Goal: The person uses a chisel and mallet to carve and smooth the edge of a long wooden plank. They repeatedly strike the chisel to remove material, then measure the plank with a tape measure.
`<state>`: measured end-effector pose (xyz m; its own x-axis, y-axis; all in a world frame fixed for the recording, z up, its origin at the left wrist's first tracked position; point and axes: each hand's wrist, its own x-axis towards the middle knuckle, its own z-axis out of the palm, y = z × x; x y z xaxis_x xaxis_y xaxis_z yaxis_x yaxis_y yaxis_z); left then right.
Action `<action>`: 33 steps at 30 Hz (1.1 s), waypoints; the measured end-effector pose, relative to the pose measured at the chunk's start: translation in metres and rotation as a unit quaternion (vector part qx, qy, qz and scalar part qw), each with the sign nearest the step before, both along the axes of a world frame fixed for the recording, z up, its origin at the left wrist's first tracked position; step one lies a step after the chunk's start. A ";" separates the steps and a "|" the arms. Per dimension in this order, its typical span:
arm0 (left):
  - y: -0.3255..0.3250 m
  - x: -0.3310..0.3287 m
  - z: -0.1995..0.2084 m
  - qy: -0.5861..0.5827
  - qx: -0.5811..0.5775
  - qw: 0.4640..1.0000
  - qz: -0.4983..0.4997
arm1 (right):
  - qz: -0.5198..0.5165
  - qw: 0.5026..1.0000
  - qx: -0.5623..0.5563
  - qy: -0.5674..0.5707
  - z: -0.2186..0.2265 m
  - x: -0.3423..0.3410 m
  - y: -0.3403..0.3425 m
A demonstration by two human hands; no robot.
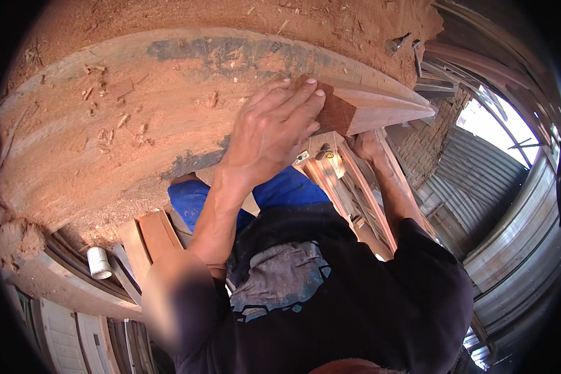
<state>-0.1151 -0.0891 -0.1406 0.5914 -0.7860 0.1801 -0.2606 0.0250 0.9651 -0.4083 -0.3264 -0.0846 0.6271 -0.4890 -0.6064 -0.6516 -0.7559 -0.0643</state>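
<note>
A reddish-brown wooden beam (380, 115) lies along the right end of the workbench top (187, 100), its darker cut end towards my left hand. My left hand (274, 121) is laid over this near end, fingers reaching across the wood and gripping it. Lower on the right, my right hand (368, 146) is closed at the beam's underside. The beam hides most of those fingers. Beneath the hands is a pale wooden frame with long slats (349, 181).
Wood chips (121, 121) and sawdust (330, 19) cover the bench and the ground beyond it. A white can (98, 263) and boards (153, 237) lie at lower left. On the right are a brick wall (427, 134) and corrugated metal sheets (474, 174).
</note>
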 end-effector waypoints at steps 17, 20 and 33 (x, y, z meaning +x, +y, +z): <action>0.008 -0.008 -0.021 -0.005 -0.057 0.998 0.015 | 0.023 0.999 -0.003 0.046 0.000 -0.021 -0.010; 0.007 -0.011 -0.024 -0.034 -0.073 0.995 0.058 | 0.025 0.999 -0.002 0.048 0.001 -0.014 -0.010; 0.013 -0.007 -0.020 -0.016 -0.056 0.998 0.030 | -0.008 0.999 -0.004 0.050 -0.003 -0.014 -0.004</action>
